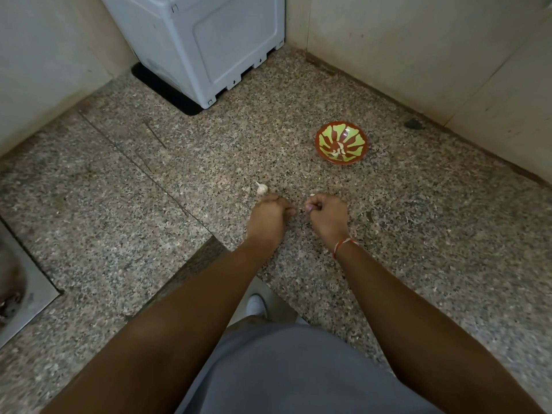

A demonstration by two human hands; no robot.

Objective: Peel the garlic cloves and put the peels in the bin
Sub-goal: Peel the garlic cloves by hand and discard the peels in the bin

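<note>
A home kitchen is suggested: a speckled granite counter [167, 180] is set into a tiled corner, a steel sink [27, 294] is sunk at its left, and a grey plastic appliance [209, 40] is stood at the back.

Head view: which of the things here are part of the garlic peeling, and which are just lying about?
Part of the job:
- left hand and right hand, fingers curled, working something small between them
- garlic bulb on the countertop
- red and green bowl holding pale cloves

Just there:
- grey appliance
- sink corner
</note>
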